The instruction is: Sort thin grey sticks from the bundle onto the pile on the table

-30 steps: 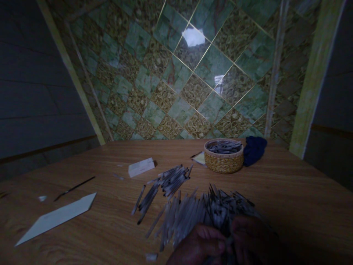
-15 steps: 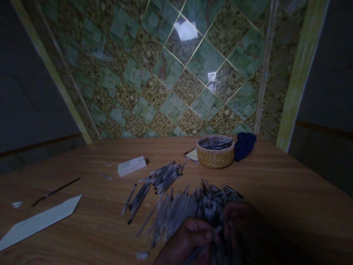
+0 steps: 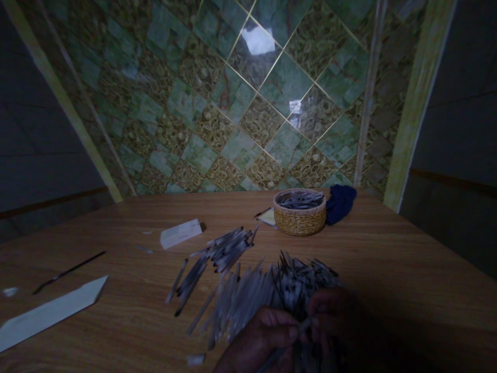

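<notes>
Sticks [image 3: 240, 305], slim and pale, lie in a wide spread at the near middle of the table [image 3: 388, 259], and we see them run right into a darker heap [image 3: 298, 280] just beyond our hands. Our left hand [image 3: 262, 336] pinches one thin stick [image 3: 305, 325] between thumb and fingers, low at the near edge, its pale end pointing to the far right. Our right hand [image 3: 330, 313] curls its fingers close by that end, deep in shadow; we cannot tell whether it grips it.

Farther off and a little left, we have a smaller pile [image 3: 233, 248] of dark-tipped sticks. Beyond it to the right stands a woven basket [image 3: 300, 223] holding more of them, with a dark blue cloth [image 3: 340, 204] against its right side and a yellowish paper [image 3: 268, 217] at its left. On the far left we see a white box [image 3: 181, 234]; nearer left, a thin black rod [image 3: 70, 272] and a long pale card [image 3: 54, 313]. One small whitish piece [image 3: 196, 359] lies near, left of our left hand.
</notes>
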A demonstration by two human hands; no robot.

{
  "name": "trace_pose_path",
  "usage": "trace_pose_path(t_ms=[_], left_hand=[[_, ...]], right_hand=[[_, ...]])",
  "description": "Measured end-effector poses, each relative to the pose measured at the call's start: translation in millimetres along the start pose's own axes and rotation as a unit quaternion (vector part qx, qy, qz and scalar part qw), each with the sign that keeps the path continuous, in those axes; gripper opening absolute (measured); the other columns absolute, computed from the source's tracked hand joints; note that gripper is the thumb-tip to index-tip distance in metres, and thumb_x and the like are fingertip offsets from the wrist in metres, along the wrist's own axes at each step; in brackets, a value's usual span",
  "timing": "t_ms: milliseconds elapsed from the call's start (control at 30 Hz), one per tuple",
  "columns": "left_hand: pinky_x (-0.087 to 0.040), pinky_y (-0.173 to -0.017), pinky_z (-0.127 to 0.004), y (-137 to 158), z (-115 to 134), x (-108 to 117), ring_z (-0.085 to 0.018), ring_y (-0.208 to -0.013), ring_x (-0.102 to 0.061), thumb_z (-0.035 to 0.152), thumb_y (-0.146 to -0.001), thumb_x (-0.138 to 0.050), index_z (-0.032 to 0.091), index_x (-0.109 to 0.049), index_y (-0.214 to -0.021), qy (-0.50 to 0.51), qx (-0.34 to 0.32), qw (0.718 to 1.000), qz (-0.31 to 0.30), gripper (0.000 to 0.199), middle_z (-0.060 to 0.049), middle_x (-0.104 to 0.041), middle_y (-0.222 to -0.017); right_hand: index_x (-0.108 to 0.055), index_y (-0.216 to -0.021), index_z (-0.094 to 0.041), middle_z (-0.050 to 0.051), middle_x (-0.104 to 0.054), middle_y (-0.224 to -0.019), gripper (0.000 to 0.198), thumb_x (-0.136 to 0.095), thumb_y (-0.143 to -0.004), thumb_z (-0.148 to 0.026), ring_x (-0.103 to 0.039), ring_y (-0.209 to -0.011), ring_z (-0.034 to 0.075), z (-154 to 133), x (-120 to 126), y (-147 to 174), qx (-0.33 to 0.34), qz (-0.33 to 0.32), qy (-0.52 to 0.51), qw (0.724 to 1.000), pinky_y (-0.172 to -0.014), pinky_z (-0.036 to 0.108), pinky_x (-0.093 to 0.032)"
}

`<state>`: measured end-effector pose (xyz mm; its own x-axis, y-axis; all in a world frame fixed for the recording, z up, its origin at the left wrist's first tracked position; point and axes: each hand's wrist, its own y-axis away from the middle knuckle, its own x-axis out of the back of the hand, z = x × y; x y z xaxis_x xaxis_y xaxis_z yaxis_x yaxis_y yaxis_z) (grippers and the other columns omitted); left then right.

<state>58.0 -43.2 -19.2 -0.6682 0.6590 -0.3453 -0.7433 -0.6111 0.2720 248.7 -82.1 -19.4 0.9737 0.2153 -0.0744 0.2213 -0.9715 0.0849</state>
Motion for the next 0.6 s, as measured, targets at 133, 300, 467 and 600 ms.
trace_pose_path(t_ms=[133,300,467,600], left_hand=[[-0.022,-0.028,-0.017,8.6,10.2,7.8,-0.006,-0.024,-0.035,0.037,-0.063,-0.070,0.008,-0.069,-0.077,-0.020,0.002,1.000,-0.015,0.033,0.003,-0.050,-0.035],[-0.020,-0.030,-0.016,24.6,29.1,24.8,-0.005,-0.024,-0.031,0.041,-0.064,-0.069,0.010,-0.065,-0.077,-0.066,-0.025,0.997,0.029,0.033,0.004,-0.048,-0.032],[-0.017,-0.032,-0.017,22.0,39.1,34.0,-0.005,-0.027,-0.029,0.047,-0.068,-0.062,0.013,-0.061,-0.078,-0.143,-0.062,0.965,0.210,0.035,0.004,-0.051,-0.036],[-0.031,-0.039,-0.020,8.4,38.3,35.1,-0.009,-0.038,-0.042,0.047,-0.064,-0.062,0.013,-0.063,-0.076,-0.204,-0.114,0.891,0.388,0.036,0.005,-0.052,-0.044]], right_hand=[[-0.053,-0.067,-0.016,-0.002,-0.062,-0.049,0.019,-0.060,-0.060,-0.033,-0.055,-0.035,0.012,-9.4,19.2,0.9,0.024,0.029,-0.063,0.997,-0.036,0.020,-0.036],[-0.051,-0.069,-0.017,-0.001,-0.062,-0.054,0.022,-0.060,-0.067,-0.037,-0.053,-0.038,0.012,-31.8,55.6,5.3,0.085,0.149,-0.071,0.983,-0.039,0.023,-0.038],[-0.051,-0.070,-0.019,0.000,-0.060,-0.054,0.020,-0.055,-0.071,-0.039,-0.052,-0.043,0.013,-46.3,57.0,12.6,0.131,0.285,0.090,0.945,-0.045,0.025,-0.040],[-0.054,-0.071,-0.020,0.001,-0.061,-0.060,0.015,-0.044,-0.080,-0.028,-0.056,-0.056,0.015,-40.1,27.7,15.3,0.196,0.281,0.399,0.851,-0.053,0.025,-0.038]])
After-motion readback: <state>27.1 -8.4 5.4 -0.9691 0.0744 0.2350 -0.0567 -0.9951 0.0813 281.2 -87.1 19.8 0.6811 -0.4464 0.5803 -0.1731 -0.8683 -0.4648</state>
